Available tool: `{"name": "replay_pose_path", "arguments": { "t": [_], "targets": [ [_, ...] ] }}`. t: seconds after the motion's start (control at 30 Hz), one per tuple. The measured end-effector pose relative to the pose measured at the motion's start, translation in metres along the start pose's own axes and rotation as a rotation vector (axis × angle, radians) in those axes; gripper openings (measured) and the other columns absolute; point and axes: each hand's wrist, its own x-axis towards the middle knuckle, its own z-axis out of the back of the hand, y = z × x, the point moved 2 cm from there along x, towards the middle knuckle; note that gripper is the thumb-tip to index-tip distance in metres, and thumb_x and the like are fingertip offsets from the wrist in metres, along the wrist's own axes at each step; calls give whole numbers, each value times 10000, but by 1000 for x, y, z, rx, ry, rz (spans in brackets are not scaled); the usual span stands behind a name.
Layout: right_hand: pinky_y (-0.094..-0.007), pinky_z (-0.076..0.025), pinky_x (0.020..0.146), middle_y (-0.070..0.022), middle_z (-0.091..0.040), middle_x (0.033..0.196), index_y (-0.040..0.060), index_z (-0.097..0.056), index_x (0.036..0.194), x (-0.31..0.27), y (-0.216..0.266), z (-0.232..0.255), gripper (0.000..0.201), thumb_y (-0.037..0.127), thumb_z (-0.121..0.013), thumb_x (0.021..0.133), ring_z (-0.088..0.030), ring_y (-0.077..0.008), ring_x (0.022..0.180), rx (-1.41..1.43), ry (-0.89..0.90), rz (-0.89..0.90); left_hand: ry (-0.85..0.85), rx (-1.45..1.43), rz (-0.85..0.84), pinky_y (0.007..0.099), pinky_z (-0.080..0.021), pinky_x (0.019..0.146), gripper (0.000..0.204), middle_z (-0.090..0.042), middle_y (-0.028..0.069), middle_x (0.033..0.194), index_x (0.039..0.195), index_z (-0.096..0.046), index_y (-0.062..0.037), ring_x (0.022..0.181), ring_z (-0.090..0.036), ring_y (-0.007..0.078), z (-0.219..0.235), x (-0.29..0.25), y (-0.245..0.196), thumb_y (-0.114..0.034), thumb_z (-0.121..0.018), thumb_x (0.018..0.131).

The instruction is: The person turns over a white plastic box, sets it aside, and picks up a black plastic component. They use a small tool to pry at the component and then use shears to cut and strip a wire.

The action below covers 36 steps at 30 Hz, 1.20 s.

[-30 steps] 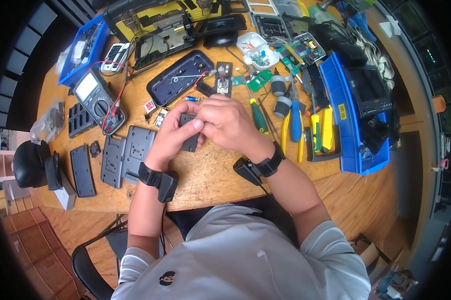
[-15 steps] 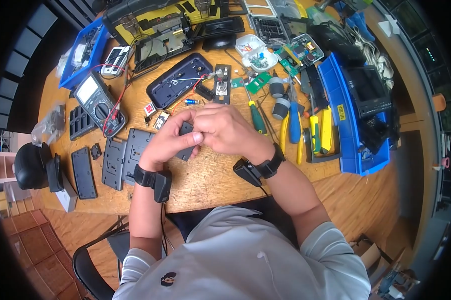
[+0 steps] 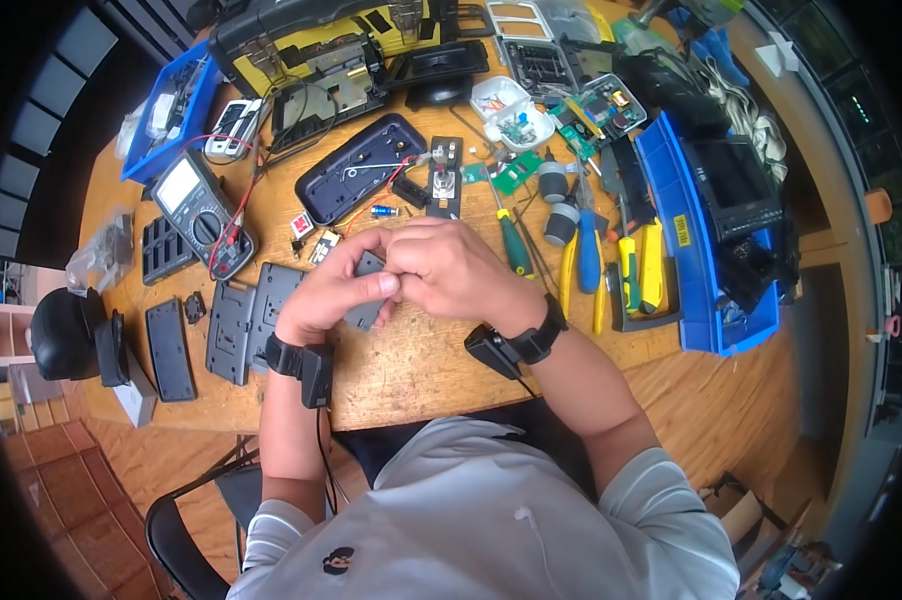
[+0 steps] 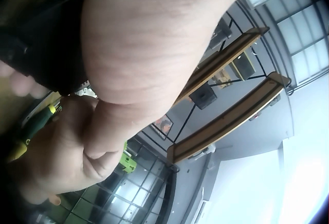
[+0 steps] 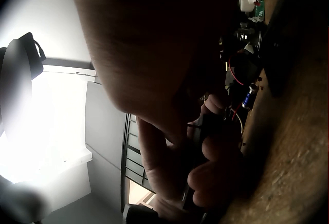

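In the head view my left hand (image 3: 333, 292) holds a flat dark grey plastic plate (image 3: 363, 314) between thumb and fingers, tilted above the bench. Against its upper side is my right hand (image 3: 453, 262), fingers curled and fingertips beside the left thumb. From the right wrist, the plate (image 5: 197, 154) appears edge-on, with left fingertips (image 5: 203, 180) along one face. A thin dark piece (image 5: 194, 126) shows between the right fingertips and the plate; its kind cannot be told. The left wrist view has the left thumb overlapping the curled right hand (image 4: 64, 157).
Close by on the wooden bench (image 3: 421, 385) lie dark plastic panels (image 3: 233, 330), a multimeter (image 3: 203, 215), a navy casing (image 3: 361, 168) and a blue capacitor (image 3: 384, 211). A green screwdriver (image 3: 514, 243), yellow-handled tools (image 3: 651, 265) and a blue bin (image 3: 683, 235) stand right.
Both hands stay together at the plate and shift slightly. The plate's tilt alters a little, and the right hand turns slightly at the wrist. The whole head view drifts slightly downward.
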Motion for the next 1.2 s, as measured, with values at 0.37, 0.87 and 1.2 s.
{"name": "replay_pose_path", "arguments": {
  "t": [0.37, 0.87, 1.2],
  "targets": [
    [-432, -535, 754, -88, -663, 822, 64, -678, 814, -2, -6, -9, 56, 70, -723, 780, -657, -337, 844, -208, -186, -93, -201, -46, -133, 253, -510, 596, 460, -650, 45, 877, 1272, -530, -3, 688, -635, 127, -5, 5, -2, -206, -755, 925],
    [-397, -530, 722, -117, -683, 850, 33, -708, 907, 0, -4, -6, 79, 56, -721, 832, -668, -311, 801, -223, -131, -199, -233, -63, -154, 262, -526, 609, 495, -657, 54, 885, 1293, -508, 6, 695, -635, 118, -2, 8, 5, -250, -752, 945],
    [-421, -527, 782, -122, -662, 901, 40, -681, 910, -4, -9, -12, 108, 38, -717, 808, -659, -336, 881, -112, -213, -221, -266, -72, -173, 257, -538, 618, 482, -657, 67, 883, 1288, -506, -10, 677, -643, 129, -4, 8, 3, -265, -738, 951]
  ]
}}
